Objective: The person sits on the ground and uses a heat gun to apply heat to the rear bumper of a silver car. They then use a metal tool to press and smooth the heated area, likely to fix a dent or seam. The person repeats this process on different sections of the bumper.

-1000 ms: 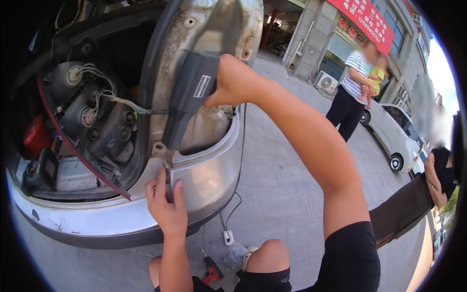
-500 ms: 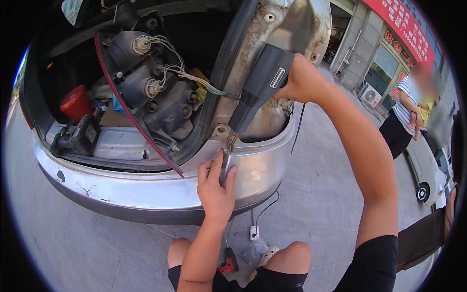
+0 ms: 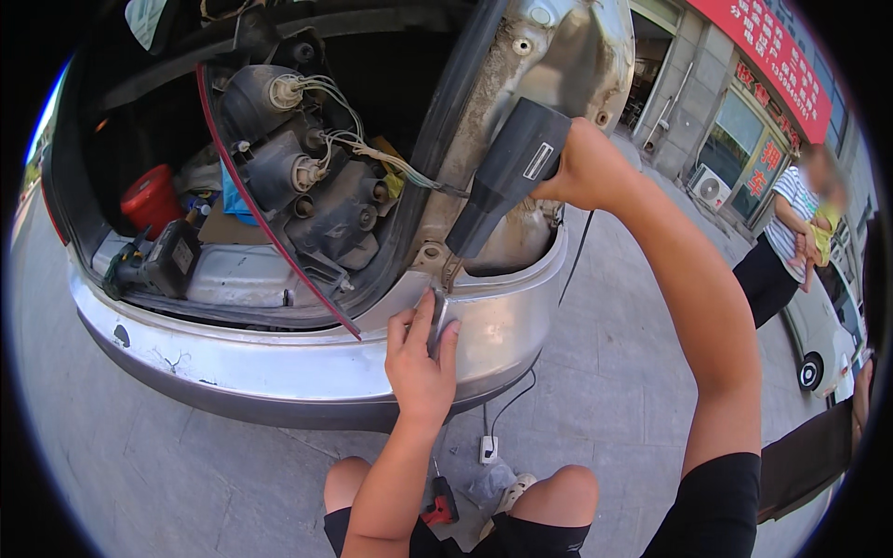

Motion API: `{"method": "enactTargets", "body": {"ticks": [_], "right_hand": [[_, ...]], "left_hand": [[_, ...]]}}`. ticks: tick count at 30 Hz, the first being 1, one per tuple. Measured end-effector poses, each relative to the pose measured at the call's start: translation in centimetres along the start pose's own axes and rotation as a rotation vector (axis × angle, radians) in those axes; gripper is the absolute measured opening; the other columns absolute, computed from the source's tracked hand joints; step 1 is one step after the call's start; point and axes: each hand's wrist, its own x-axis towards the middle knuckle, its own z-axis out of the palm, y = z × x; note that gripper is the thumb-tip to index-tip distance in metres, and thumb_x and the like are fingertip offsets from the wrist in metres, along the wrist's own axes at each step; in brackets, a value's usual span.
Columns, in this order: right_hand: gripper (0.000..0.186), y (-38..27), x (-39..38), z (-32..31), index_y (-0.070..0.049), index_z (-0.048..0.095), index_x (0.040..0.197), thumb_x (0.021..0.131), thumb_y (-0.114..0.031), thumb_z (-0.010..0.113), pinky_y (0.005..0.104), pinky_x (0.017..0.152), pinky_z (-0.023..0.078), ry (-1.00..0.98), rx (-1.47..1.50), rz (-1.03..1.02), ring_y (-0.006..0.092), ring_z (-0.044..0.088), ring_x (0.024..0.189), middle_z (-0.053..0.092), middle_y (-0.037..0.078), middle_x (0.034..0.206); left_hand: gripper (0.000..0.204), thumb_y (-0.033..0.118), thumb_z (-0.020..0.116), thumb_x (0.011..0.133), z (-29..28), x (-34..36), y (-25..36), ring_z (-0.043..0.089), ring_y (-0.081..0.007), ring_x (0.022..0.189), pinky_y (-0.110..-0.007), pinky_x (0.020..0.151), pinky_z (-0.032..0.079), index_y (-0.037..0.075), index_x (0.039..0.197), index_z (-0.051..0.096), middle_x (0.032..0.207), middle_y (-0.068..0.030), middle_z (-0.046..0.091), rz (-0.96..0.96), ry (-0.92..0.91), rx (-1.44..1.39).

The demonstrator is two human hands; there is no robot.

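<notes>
Single head-mounted fisheye, looking down and forward from the person's own eye line. Close range: silver car rear bumper and open trunk fill upper left, forearms enter from lower edge, knees at the bottom. Straight edges bow near the rim; black vignette corners. Street and shopfronts curve off at right. No second view.

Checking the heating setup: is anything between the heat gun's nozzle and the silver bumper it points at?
Nothing visible. The heat gun nozzle points straight at the silver bumper; the left hand presses just below.
</notes>
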Motion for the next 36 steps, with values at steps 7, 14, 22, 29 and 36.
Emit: {"method": "enactTargets", "body": {"ticks": [7,14,22,29,36], "right_hand": [[0.033,-0.8,-0.4,-0.2,0.002,0.075,0.093,0.067,-0.017,0.086,0.0437,0.071,0.056,-0.011,-0.007,0.053,0.0402,0.063,0.068,0.069,0.024,0.079],[0.032,-1.2,-0.4,-0.4,0.001,0.073,0.091,0.067,-0.017,0.084,0.0451,0.070,0.056,0.021,0.009,-0.022,0.0454,0.062,0.073,0.069,0.026,0.082],[0.033,-1.0,-0.5,-0.4,-0.001,0.071,0.098,0.068,-0.011,0.082,0.0403,0.072,0.055,-0.027,-0.058,0.029,0.0334,0.060,0.070,0.070,0.020,0.083],[0.035,-0.9,-0.7,-0.6,-0.002,0.071,0.101,0.069,-0.009,0.083,0.0388,0.073,0.056,-0.093,-0.123,0.110,0.0278,0.061,0.069,0.072,0.017,0.083],[0.033,-1.3,-0.4,-0.6,0.003,0.072,0.090,0.068,-0.019,0.084,0.0461,0.070,0.055,-0.008,-0.058,-0.009,0.0467,0.061,0.074,0.067,0.027,0.080]], "left_hand": [[0.052,0.012,0.080,0.092,-0.2,0.1,0.3,0.059,-0.0225,0.089,-0.032,0.075,0.049,0.005,0.142,0.067,0.109,-0.0099,0.061,-0.026,-0.004,0.011],[0.052,0.012,0.079,0.092,-0.3,0.0,0.3,0.061,-0.0255,0.094,-0.033,0.078,0.050,0.003,0.141,0.067,0.110,-0.0117,0.061,-0.012,-0.011,0.004],[0.052,0.011,0.079,0.092,-0.3,0.0,0.3,0.061,-0.0249,0.093,-0.033,0.079,0.050,0.002,0.142,0.066,0.111,-0.0116,0.062,-0.016,-0.015,0.000],[0.052,0.012,0.079,0.092,-0.2,0.0,0.1,0.061,-0.0245,0.093,-0.032,0.078,0.050,0.002,0.142,0.066,0.111,-0.0110,0.062,-0.017,-0.010,-0.008],[0.051,0.012,0.079,0.092,0.0,-0.1,-0.1,0.059,-0.0221,0.087,-0.032,0.073,0.049,0.003,0.141,0.067,0.110,-0.0101,0.061,0.027,0.013,0.020]]}}
